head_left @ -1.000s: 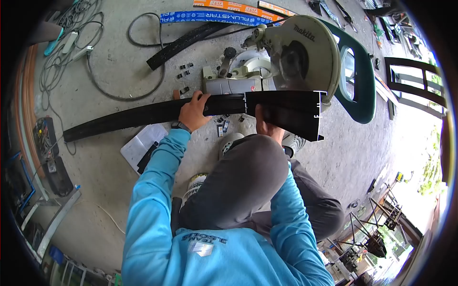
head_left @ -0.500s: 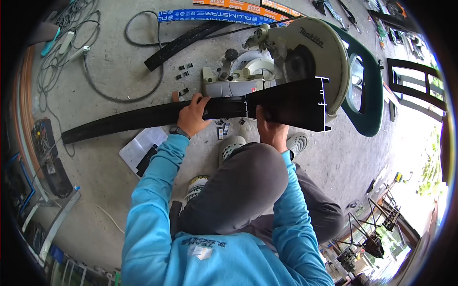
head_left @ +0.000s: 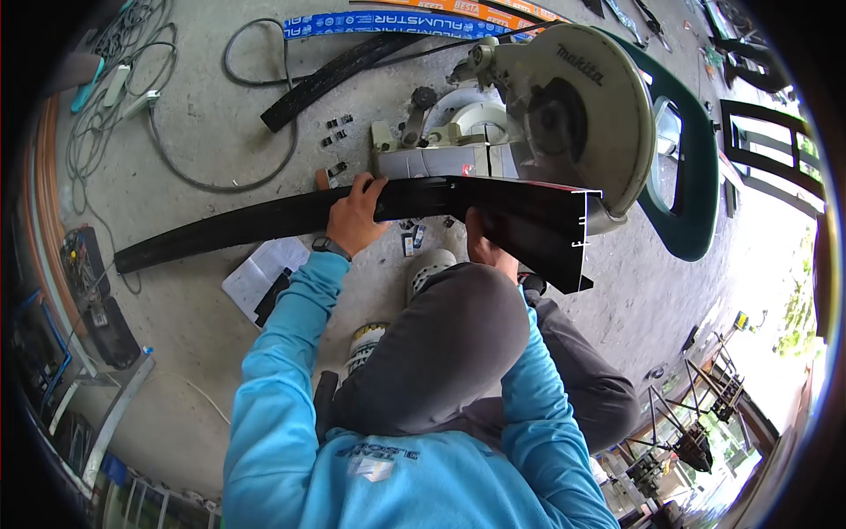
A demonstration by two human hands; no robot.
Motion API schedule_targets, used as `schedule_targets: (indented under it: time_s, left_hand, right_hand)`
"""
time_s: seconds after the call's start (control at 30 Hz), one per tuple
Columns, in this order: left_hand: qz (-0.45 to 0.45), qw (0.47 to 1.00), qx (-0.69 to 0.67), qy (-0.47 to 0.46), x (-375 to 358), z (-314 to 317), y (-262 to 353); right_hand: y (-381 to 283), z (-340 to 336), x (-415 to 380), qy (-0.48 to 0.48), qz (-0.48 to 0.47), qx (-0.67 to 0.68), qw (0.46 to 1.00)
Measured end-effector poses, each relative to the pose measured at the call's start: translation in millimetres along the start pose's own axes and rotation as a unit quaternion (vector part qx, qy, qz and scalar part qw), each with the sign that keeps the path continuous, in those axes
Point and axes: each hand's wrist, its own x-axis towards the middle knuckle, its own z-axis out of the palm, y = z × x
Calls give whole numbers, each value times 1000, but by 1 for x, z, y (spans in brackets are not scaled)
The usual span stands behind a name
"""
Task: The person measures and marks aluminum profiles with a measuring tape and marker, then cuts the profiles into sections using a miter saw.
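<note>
Nearest the camera, a blue long-sleeved shirt (head_left: 352, 441) and a raised knee in grey trousers (head_left: 441, 344) fill the lower middle of the view; the person is crouched low over a concrete floor (head_left: 203, 132).

Just past the knee, a long black aluminium profile (head_left: 264, 216) is held across the body, lifted in front of the saw's base rather than laid on it. Its near end, at the right, shows an open section (head_left: 551, 234) with a clean-looking face, so a cut there may already be done, though this cannot be confirmed from this angle. No seating against the fence is seen, and the saw head is raised, so any further cutting is judged still to be done.

The left hand (head_left: 355, 212) is wrapped over the top edge of the profile, fingers curled around it and the wrist, with a watch (head_left: 322, 244), bent upward. The right hand (head_left: 483, 242) is pressed up under the wide end; it is largely hidden by the profile and the knee, and its grasp appears closed but cannot be told for sure.

Beyond the profile stands a Makita mitre saw (head_left: 564, 106), with small black clips (head_left: 335, 132), a looped cable (head_left: 256, 106) and more strips of profile (head_left: 335, 75) lying farther off.
</note>
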Motion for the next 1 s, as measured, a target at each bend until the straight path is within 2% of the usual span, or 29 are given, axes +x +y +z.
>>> schedule_targets:
  time_s: [0.27,0.4,0.63,0.73,0.83,0.93,1.0]
  left_hand:
    - [-27,999,32,-24,0,0,6]
    - [-25,999,32,-25,2,3,7]
    - [-46,999,9,-20,1,-16,27]
    - [2,981,-154,116,6,-10,27]
    - [-110,917,-370,105,6,-30,46]
    - [-148,953,-263,36,12,-48,54]
    - [-171,923,-344,1,18,-36,55]
  right_hand:
    - [16,11,-5,-21,6,-41,999]
    - [7,10,3,-13,98,25,995]
    - [12,16,2,-3,135,35,990]
    - [13,18,3,12,133,44,990]
    - [13,17,4,11,123,34,992]
    - [13,16,4,18,101,27,994]
    - [13,17,5,28,89,13,996]
